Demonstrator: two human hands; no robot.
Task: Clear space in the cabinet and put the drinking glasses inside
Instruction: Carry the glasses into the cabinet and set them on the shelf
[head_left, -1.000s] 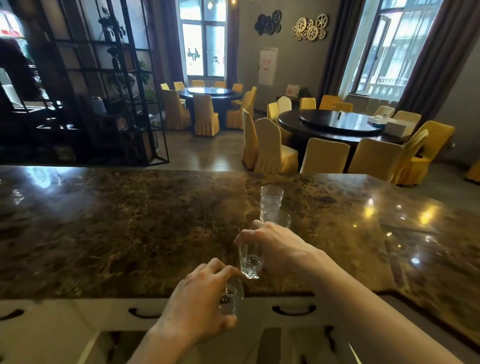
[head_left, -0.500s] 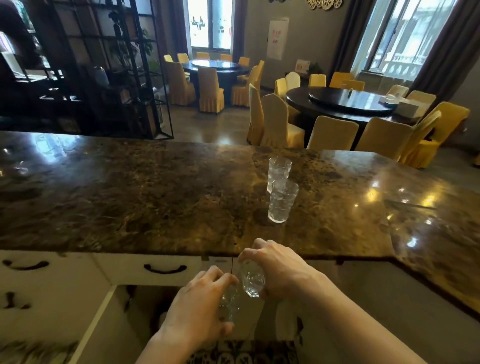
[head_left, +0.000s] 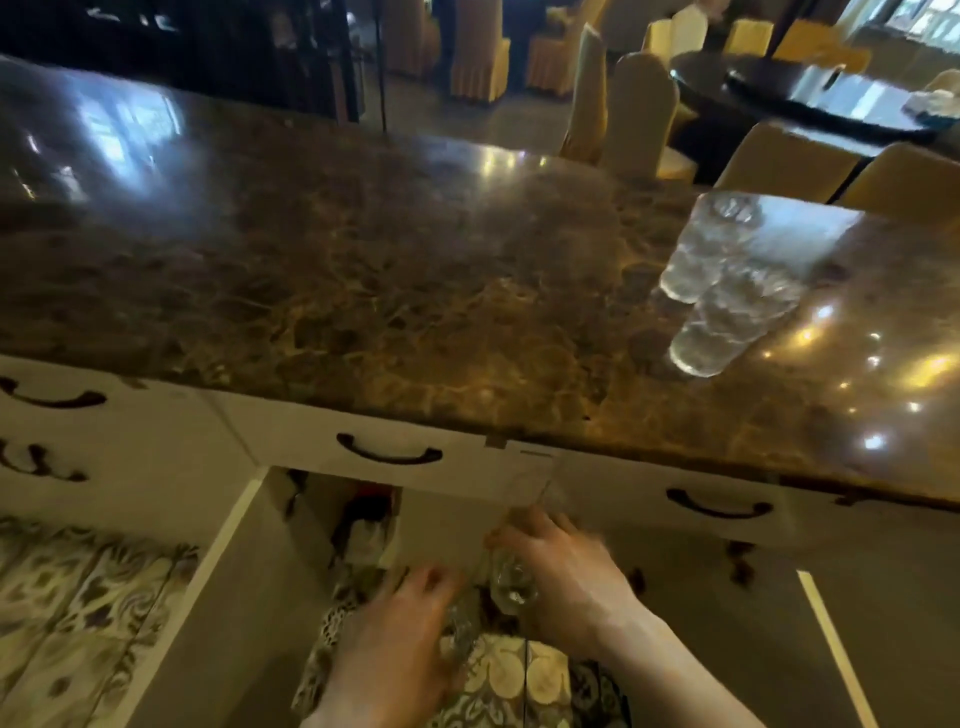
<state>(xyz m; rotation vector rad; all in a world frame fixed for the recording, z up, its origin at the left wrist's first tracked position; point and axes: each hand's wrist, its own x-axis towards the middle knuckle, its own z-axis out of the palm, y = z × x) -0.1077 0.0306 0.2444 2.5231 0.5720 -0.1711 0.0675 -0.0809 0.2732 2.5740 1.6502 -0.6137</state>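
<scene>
A brown marble counter (head_left: 363, 270) runs across your view, with yellow-covered chairs (head_left: 639, 109) and a dark round table (head_left: 810, 98) behind it. Below the counter sit white drawer fronts with dark handles (head_left: 389, 454), and under them the cabinet (head_left: 332, 530) stands open, its door (head_left: 208, 597) swung out toward you on the left.

Your right hand (head_left: 566, 582) is curled around a small glass (head_left: 511, 584); the fingers wrap its far side and the thumb side faces the left hand, with the glass showing between them. Your left hand (head_left: 395, 639) is also closed on a glass (head_left: 460, 631), which peeks out at the fingertips, badly blurred. Both hands hang below the counter edge, in front of the cabinet opening, above the patterned floor (head_left: 514, 675).

Two more glasses (head_left: 727, 280) stand touching on the counter, to the right.

Half a second ago your hands were just under the counter lip; now they are lower and nearer the opening, and your head has tipped down, so the counter glasses sit further right
</scene>
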